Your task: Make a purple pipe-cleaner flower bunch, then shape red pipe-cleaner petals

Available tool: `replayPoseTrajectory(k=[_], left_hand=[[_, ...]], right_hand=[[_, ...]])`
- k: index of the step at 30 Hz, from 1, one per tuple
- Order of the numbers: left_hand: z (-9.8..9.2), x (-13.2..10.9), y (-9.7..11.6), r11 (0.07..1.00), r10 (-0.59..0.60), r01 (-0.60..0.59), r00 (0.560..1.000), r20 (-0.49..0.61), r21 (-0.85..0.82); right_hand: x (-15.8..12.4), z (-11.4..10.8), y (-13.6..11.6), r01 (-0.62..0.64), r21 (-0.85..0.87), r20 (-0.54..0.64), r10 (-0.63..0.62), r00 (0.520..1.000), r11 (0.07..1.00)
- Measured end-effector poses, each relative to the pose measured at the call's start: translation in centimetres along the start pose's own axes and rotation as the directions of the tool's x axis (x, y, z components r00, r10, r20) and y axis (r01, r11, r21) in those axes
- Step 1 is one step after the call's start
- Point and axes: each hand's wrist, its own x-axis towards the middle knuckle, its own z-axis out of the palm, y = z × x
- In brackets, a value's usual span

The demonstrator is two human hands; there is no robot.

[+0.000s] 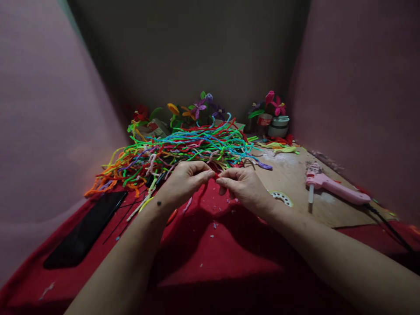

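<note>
Red fuzzy stem (216,175), held between the left hand (187,183) and right hand (245,186), each pinched nearly closed on it above the red cloth (213,251), could slip if either pinch loosens and be lost against that matching colour.

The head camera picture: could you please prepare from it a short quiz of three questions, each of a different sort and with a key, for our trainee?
1. Which thing lies on the red cloth at the left side of the picture?
A) a lidded jar
B) a black phone
C) a pink flower

2. True or false: the pink glue gun lies on the brown board, to the right of both hands.

3. Fill the gap: between their fingertips, the left hand and the right hand hold a thin piece coloured ____.

Key: 1 B; 2 true; 3 red.
</note>
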Motion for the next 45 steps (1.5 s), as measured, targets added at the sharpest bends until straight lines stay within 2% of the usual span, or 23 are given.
replayPoseTrajectory(k=[4, 8, 11, 15, 17, 18, 20, 22, 24, 25, 27, 30, 32, 33, 35, 37, 39, 42, 45], left_hand=[[0.6, 0.0, 0.1, 0.981, -0.114, 0.119, 0.992, 0.045, -0.150], [0.8, -0.1, 0.2, 0.972, -0.152, 0.155, 0.988, 0.029, -0.179], [0.9, -0.1, 0.3, 0.981, -0.113, 0.110, 0.994, -0.012, -0.161], [1.5, -0.1, 0.0, 0.995, 0.036, -0.045, 0.995, -0.093, -0.093], [1.8, -0.1, -0.2, 0.992, 0.086, -0.099, 0.982, -0.167, -0.076], [1.9, -0.1, -0.4, 0.990, 0.075, -0.096, 0.980, -0.187, -0.106], [1.9, -0.1, -0.6, 0.966, 0.006, -0.045, 0.989, -0.148, -0.256], [1.9, 0.0, -0.8, 0.910, -0.046, 0.029, 0.998, -0.032, -0.414], [1.9, 0.1, -0.9, 0.889, -0.066, 0.067, 0.998, 0.017, -0.452], [2.0, 0.1, -0.9, 0.904, -0.080, 0.070, 0.997, -0.006, -0.422], [2.3, 0.1, -0.8, 0.956, -0.081, 0.041, 0.989, -0.127, -0.291], [2.9, 0.0, -0.6, 0.999, 0.029, -0.041, 0.940, -0.341, -0.027], [3.0, 0.0, -0.6, 0.999, 0.037, -0.040, 0.921, -0.388, 0.001], [2.9, 0.0, -0.7, 0.998, -0.008, -0.017, 0.936, -0.351, -0.068], [2.7, 0.2, -0.8, 0.956, -0.111, 0.063, 0.982, -0.152, -0.286], [2.4, 0.3, -1.0, 0.888, -0.137, 0.135, 0.990, 0.029, -0.439], [2.3, 0.4, -1.2, 0.860, -0.157, 0.149, 0.987, 0.024, -0.488], [2.6, 0.5, -1.3, 0.831, -0.241, 0.157, 0.966, -0.091, -0.533], [3.0, 0.7, -1.2, 0.743, -0.308, 0.177, 0.947, -0.095, -0.645]], right_hand=[[0.0, 0.1, -0.1, 0.018, -0.032, 0.003, -0.018, 1.000, 0.999], [-0.1, 0.2, -0.3, -0.003, -0.004, 0.016, 0.003, 1.000, 1.000], [0.0, 0.0, -0.3, -0.091, 0.102, 0.084, 0.083, 0.993, 0.991], [0.2, -0.4, 0.0, -0.156, 0.217, 0.208, 0.111, 0.972, 0.964], [0.3, -0.4, 0.1, -0.190, 0.257, 0.213, 0.137, 0.968, 0.948], [0.3, -0.4, 0.1, -0.203, 0.280, 0.207, 0.148, 0.967, 0.938], [0.4, -0.4, 0.1, -0.214, 0.327, 0.202, 0.154, 0.967, 0.920], [0.4, -0.4, 0.1, -0.211, 0.353, 0.208, 0.144, 0.968, 0.912], [0.4, -0.3, 0.2, -0.203, 0.346, 0.216, 0.133, 0.967, 0.916], [0.4, -0.3, 0.1, -0.202, 0.332, 0.219, 0.133, 0.967, 0.922], [0.3, -0.2, 0.0, -0.209, 0.292, 0.221, 0.146, 0.964, 0.933], [0.1, 0.1, -0.1, -0.221, 0.211, 0.195, 0.181, 0.964, 0.952], [-0.1, 0.2, -0.1, -0.223, 0.182, 0.156, 0.196, 0.968, 0.958], [-0.1, 0.3, 0.0, -0.219, 0.178, 0.138, 0.196, 0.971, 0.959], [-0.1, 0.3, 0.3, -0.202, 0.182, 0.128, 0.180, 0.975, 0.962], [0.0, 0.3, 0.6, -0.182, 0.191, 0.143, 0.156, 0.977, 0.965], [0.0, 0.3, 0.8, -0.166, 0.192, 0.158, 0.137, 0.978, 0.967], [0.0, 0.3, 0.8, -0.144, 0.148, 0.160, 0.120, 0.980, 0.978], [-0.1, 0.6, 0.6, -0.122, 0.141, 0.129, 0.104, 0.986, 0.983]])
